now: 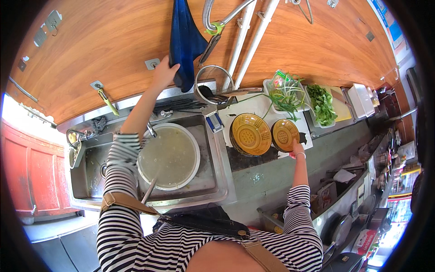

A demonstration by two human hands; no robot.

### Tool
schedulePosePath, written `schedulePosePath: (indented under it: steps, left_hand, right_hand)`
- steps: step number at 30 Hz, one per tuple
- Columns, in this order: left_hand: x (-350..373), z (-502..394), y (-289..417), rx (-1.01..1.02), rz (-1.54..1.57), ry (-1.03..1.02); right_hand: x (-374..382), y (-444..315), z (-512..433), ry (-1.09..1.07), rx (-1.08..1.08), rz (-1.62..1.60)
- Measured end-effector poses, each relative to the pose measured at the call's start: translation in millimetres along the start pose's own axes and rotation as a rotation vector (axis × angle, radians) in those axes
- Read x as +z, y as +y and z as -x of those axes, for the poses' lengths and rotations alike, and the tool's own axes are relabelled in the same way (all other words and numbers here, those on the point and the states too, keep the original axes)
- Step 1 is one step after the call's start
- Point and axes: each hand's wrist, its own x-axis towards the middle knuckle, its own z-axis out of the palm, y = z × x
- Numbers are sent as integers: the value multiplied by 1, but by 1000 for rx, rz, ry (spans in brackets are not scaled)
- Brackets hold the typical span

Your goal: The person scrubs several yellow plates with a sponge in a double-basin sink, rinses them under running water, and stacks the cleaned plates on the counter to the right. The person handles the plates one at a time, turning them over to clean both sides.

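Note:
With fingers closed on its lower left edge, my left hand [166,73] holds a dark blue cloth [186,44] that hangs against the wood-look wall. My right hand [296,149] grips the near rim of the smaller stack of brown patterned bowls [284,134] on the counter. Just left of it stands a larger stack of brown patterned bowls [250,134]. A round white basin [197,159] of cloudy water sits in the right sink bowl, below the faucet [152,130]. A long handle leans over the basin's near rim.
A strainer [213,67] with dark ladles stands behind the sink. Green onions [289,98] fill a white tray, beside leafy greens [321,103] and a yellow cutting board [341,108]. White pipes [255,44] run up the wall. Cluttered shelving stands at the right. The left sink bowl [91,170] adjoins the basin.

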Motion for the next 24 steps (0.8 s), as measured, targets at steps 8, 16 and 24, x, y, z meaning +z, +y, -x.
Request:
schedulePosePath:
  steps: [8,16,24]
  left_hand:
    - [-76,83,81,-272,787,-418]
    - [6,125,102,19,753,-62]
    - [-23,94,58,-62,221,287]
  right_hand:
    - [15,-247,312,-580,-916,-1022]
    - [159,-386,326,-760,-586,-1457]
    - [170,-357,388,-20,-1014,-1204]
